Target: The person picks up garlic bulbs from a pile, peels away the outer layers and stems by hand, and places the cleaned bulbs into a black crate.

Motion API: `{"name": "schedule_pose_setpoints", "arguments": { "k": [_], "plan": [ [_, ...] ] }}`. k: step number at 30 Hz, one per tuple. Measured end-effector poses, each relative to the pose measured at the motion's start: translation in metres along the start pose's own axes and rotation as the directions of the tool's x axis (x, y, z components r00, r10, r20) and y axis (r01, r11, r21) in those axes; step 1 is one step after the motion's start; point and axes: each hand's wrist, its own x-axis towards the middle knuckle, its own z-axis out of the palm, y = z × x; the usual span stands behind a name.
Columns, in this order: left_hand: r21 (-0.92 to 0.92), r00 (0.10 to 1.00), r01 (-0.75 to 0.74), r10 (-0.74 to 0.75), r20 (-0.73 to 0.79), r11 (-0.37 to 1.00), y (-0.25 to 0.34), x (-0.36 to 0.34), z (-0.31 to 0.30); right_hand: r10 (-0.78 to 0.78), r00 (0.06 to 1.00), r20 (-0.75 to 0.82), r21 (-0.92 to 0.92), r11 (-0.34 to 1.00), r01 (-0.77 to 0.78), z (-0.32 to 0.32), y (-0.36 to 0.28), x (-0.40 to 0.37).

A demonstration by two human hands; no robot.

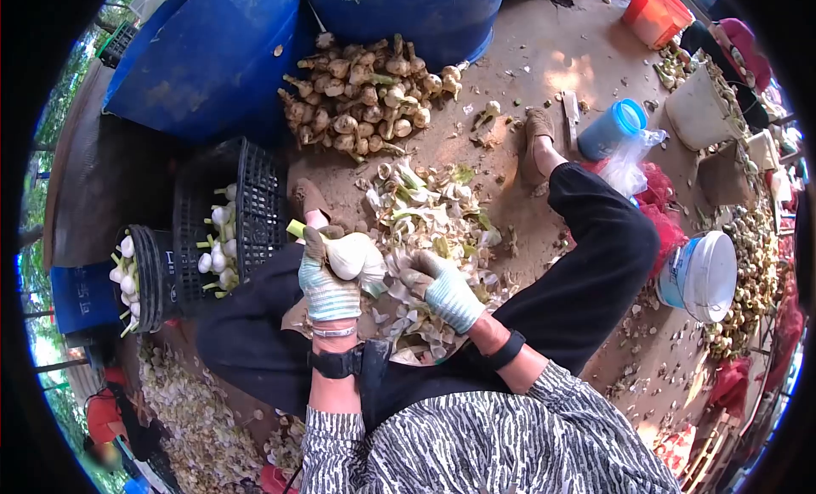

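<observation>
White garlic bulb (350, 254) is clamped in grip of left hand (327, 282) | stem (295, 229) is pointed away from right hand (444, 290) | right hand is held just beside bulb; its grip cannot be told

The left grip (330, 282) and right grip (442, 288) wear knit gloves striped pale blue and white, stained brown at the fingertips. The garlic bulb (350, 254) is white with a yellow-green stem. The sleeves (510, 443) carry a black-and-white zebra-like pattern, and the trousers (595, 265) are black. The unpeeled garlic pile (365, 103) is tan and brown. The crate (255, 205) is black, the barrels (212, 52) are blue, and the bucket (714, 273) at right is white and blue.
</observation>
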Motion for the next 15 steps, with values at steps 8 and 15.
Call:
{"name": "schedule_pose_setpoints", "arguments": {
  "k": [8, 15],
  "plan": [
    [0.217, 0.865, -0.254, 0.322, -0.385, 0.943, -0.024, 0.006, -0.004, 0.145, 0.982, 0.124, 0.354, 0.918, -0.18, 0.004, -0.035, 0.011],
    [-0.261, 0.932, -0.27, 0.184, -0.311, 0.927, -0.019, 0.003, 0.01, 0.2, 0.98, 0.001, 0.238, 0.952, -0.194, 0.006, 0.003, 0.018]
  ]
}}
